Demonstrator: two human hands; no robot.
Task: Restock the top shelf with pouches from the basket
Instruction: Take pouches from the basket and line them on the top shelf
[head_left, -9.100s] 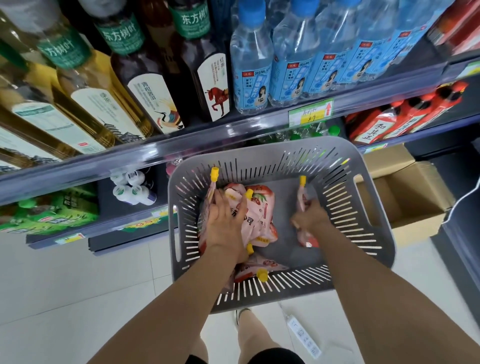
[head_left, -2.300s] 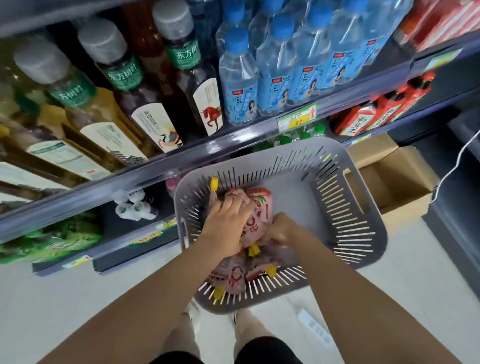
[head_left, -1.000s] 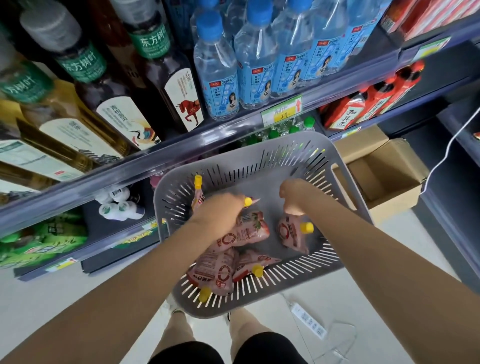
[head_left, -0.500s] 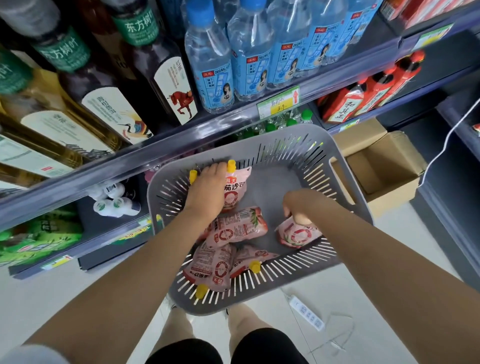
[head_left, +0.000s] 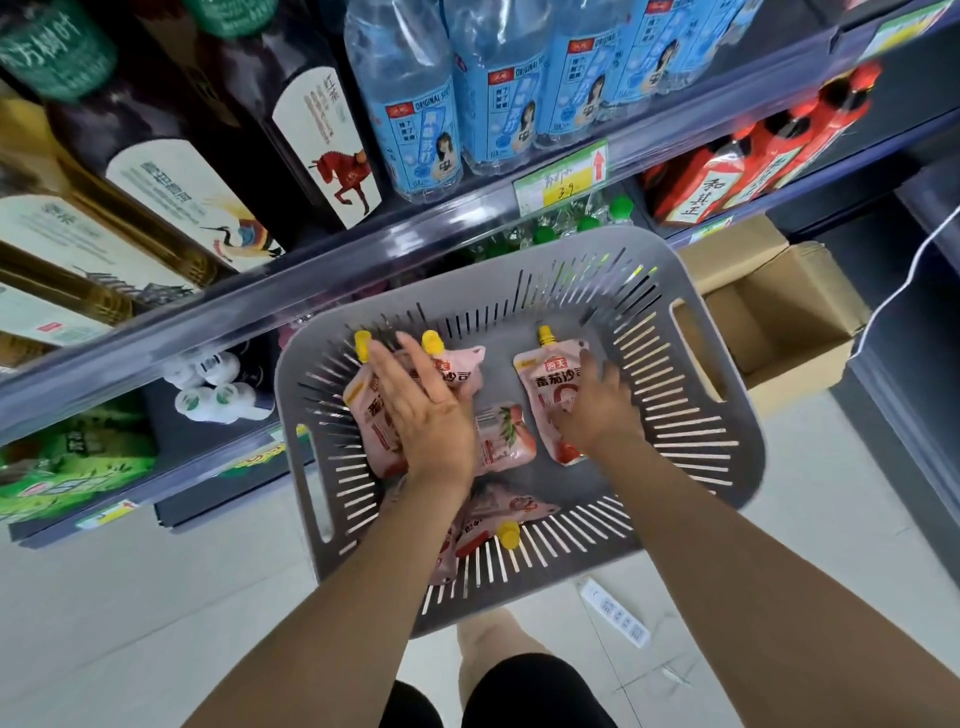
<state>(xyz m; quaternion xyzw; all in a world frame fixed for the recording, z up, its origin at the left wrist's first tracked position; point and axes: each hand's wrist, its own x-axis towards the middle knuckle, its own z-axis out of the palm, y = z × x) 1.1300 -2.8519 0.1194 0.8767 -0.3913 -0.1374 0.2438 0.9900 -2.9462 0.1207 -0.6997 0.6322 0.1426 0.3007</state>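
Reached both bare forearms down into slotted grey plastic basket. Lay left hand flat, fingers spread, on two glossy pink yellow-capped pouches; pressed right hand, fingers loosely splayed, on another upright pouch. Behind: clear blue-labelled water bottles on shelf.

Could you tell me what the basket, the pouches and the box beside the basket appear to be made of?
The basket looks like moulded grey plastic, matte, with slotted walls and cut-out handles. The pouches seem to be flexible printed film, slightly glossy and creased, with hard yellow screw caps, probably plastic. The box appears to be plain brown cardboard, with open flaps.
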